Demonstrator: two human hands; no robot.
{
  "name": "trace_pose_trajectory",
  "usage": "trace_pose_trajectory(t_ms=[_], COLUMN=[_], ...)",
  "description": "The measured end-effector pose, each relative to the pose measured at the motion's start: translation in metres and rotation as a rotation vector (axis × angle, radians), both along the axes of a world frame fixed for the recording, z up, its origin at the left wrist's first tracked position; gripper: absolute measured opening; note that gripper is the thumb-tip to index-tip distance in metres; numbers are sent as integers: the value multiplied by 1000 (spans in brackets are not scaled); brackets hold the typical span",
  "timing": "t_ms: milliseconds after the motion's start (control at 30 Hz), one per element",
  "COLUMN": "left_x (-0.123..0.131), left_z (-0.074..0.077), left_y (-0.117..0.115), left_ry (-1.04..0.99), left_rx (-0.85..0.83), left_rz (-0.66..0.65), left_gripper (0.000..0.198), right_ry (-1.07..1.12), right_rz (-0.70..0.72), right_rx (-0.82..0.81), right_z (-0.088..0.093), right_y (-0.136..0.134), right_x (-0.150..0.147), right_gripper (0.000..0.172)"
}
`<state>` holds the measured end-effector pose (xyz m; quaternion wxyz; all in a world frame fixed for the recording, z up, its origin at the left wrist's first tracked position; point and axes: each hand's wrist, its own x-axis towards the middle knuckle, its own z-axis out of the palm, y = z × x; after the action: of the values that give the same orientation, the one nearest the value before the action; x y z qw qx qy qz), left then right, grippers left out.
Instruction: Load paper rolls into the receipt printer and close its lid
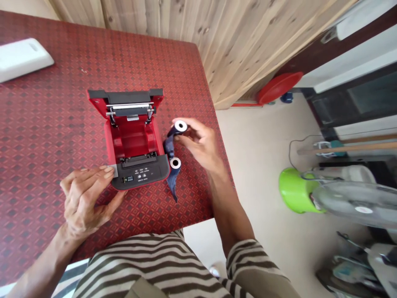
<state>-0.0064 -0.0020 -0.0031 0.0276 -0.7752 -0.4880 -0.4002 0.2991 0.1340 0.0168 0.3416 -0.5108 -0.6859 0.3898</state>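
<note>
A red label printer (133,140) sits open on the red patterned table (46,124), lid tilted back and its paper bay bare. My left hand (85,198) rests at the printer's front left corner, fingertips curled against a small grey tab there. My right hand (201,142) hovers just right of the printer, fingers pinched on a dark blue ribbon (172,159) wound on two white-cored spools. One spool is at my fingertips, the other hangs lower beside the printer's front. A loose ribbon tail dangles toward the table.
A white flat object (21,58) lies at the table's far left. Wooden panelling runs behind. Off the table's right edge the floor holds a red basin (279,87), a green pot (294,190), a fan (356,203) and dark cabinets.
</note>
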Motion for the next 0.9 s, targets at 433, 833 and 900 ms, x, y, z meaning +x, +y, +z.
trace_pose_trajectory(t_ms=[433, 833, 900], left_x=[6, 3, 3], left_z=[4, 6, 5], left_y=[1, -3, -2], left_ry=[6, 21, 20], left_rx=[64, -10, 7], left_rz=[-7, 13, 1], left_gripper=[83, 55, 57], right_ry=[-761, -966, -980], right_rz=[421, 532, 526], right_rx=[345, 182, 187], right_z=[80, 73, 67], right_y=[-27, -2, 0], right_x=[-83, -113, -114], right_gripper=[20, 34, 35])
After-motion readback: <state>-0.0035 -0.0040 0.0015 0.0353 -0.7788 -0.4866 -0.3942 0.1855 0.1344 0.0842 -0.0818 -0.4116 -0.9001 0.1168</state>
